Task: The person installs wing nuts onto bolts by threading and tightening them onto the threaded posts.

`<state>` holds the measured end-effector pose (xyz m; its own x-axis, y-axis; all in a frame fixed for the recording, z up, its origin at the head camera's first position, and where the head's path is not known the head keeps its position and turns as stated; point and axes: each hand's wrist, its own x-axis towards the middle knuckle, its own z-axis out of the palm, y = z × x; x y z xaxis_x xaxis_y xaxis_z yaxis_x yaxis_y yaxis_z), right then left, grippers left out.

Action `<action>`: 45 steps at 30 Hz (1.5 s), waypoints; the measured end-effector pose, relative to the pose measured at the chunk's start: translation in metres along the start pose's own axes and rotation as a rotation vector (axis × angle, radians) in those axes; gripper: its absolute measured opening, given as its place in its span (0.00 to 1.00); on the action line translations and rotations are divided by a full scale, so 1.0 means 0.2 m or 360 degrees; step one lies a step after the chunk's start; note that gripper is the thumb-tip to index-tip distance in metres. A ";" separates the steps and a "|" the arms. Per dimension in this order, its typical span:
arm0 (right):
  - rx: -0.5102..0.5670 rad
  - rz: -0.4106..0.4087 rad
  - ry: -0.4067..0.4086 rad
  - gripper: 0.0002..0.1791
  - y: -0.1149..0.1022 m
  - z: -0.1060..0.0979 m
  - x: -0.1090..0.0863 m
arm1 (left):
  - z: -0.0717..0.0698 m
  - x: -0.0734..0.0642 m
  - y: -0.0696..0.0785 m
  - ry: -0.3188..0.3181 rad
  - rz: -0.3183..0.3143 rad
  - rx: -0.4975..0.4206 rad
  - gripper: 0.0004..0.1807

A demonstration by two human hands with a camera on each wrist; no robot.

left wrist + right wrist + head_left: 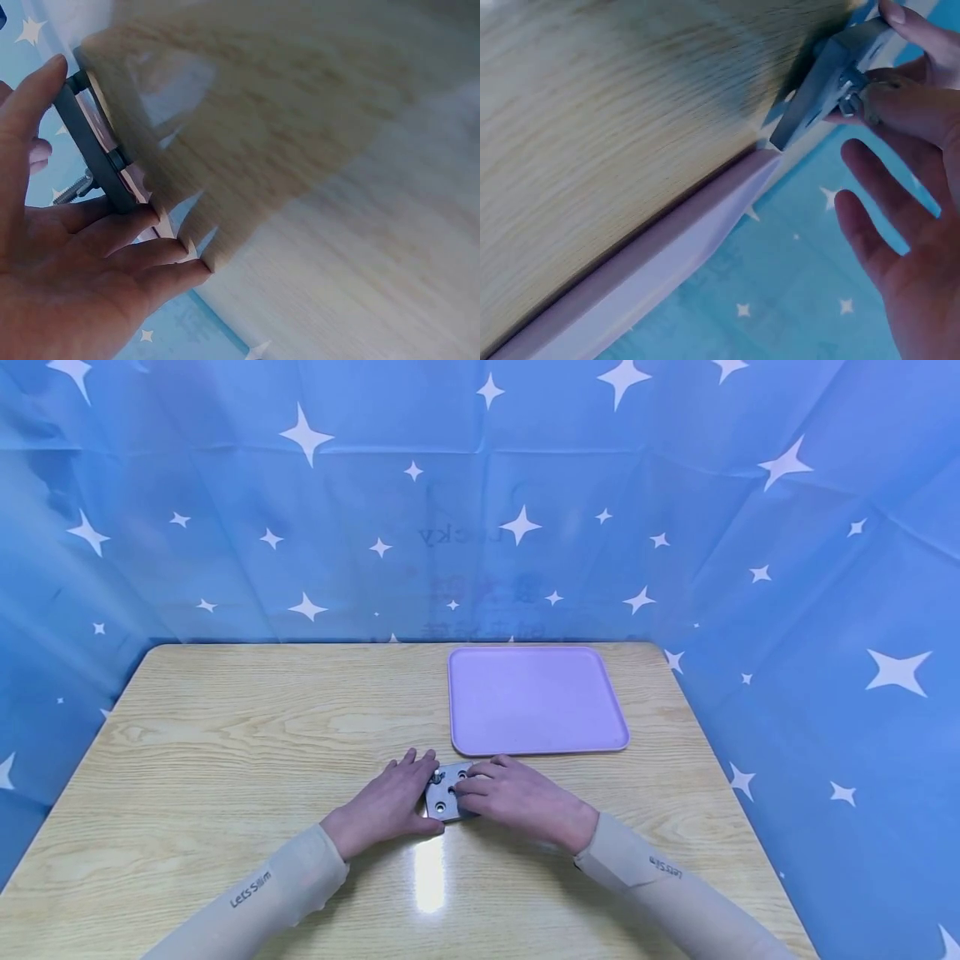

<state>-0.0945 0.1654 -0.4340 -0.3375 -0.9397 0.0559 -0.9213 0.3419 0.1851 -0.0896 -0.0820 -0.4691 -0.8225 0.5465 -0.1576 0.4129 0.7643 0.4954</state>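
A small grey metal plate (452, 815) with round holes lies on the wooden table, held up on short feet in the left wrist view. My left hand (388, 802) grips its left side, thumb at the near edge and index finger at the far edge. A threaded bolt (73, 189) sticks up from the plate close to that index finger. Over the plate's right half is my right hand (521, 797). Its thumb and index finger pinch a small bolt (850, 96) at the plate's top face, the fingertips partly covering it; the other fingers are spread.
A shallow purple tray (536, 700) stands just beyond the plate, toward the back right of the table (247, 718). Blue cloth (465, 493) with white stars hangs behind the table and along its sides.
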 end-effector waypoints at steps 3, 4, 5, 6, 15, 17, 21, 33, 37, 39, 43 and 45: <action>-0.0013 0.0023 0.0034 0.12 0.00 0.01 0.01 | 0.00 0.00 0.00 0.0006 0.0000 0.0000 0.55; -0.0023 0.0040 0.0044 0.11 -0.01 0.02 0.02 | 0.00 0.00 0.00 0.0007 0.0000 0.0000 0.55; -0.0027 0.0060 0.0054 0.10 -0.01 0.02 0.02 | 0.00 0.00 0.00 0.0008 0.0001 0.0001 0.55; -0.0029 0.0080 0.0061 0.09 -0.01 0.03 0.03 | 0.00 0.00 0.00 0.0008 0.0002 0.0003 0.55; 0.0429 0.0468 0.0088 0.04 -0.08 0.08 0.08 | 0.00 0.00 0.00 0.0010 0.0008 0.0014 0.56; 0.0462 0.0538 0.0078 0.06 -0.09 0.07 0.08 | 0.00 0.00 0.00 0.0013 0.0012 0.0021 0.56; 0.0391 0.0519 0.0068 0.16 -0.07 0.05 0.06 | 0.00 0.00 0.00 0.0019 0.0016 0.0023 0.56; 0.0115 0.0032 -0.0076 0.17 0.01 0.00 0.00 | 0.01 0.00 -0.01 0.0009 0.0001 0.0007 0.55; 0.0024 0.0027 -0.0015 0.15 0.01 0.01 0.00 | 0.01 0.00 0.00 0.0004 -0.0009 -0.0003 0.55; -0.0025 0.0035 0.0026 0.13 0.01 0.02 0.01 | 0.01 0.00 0.00 0.0001 -0.0014 -0.0010 0.55; -0.0068 0.0094 0.0125 0.08 -0.01 0.05 0.03 | 0.00 0.00 0.00 -0.0008 -0.0017 0.0002 0.55; -0.0061 0.0141 0.0180 0.06 -0.03 0.07 0.04 | 0.00 0.00 0.00 -0.0012 -0.0016 0.0014 0.55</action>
<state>-0.0944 0.1563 -0.4489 -0.3915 -0.9017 0.1833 -0.8801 0.4251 0.2115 -0.0895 -0.0819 -0.4700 -0.8236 0.5415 -0.1690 0.4081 0.7725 0.4865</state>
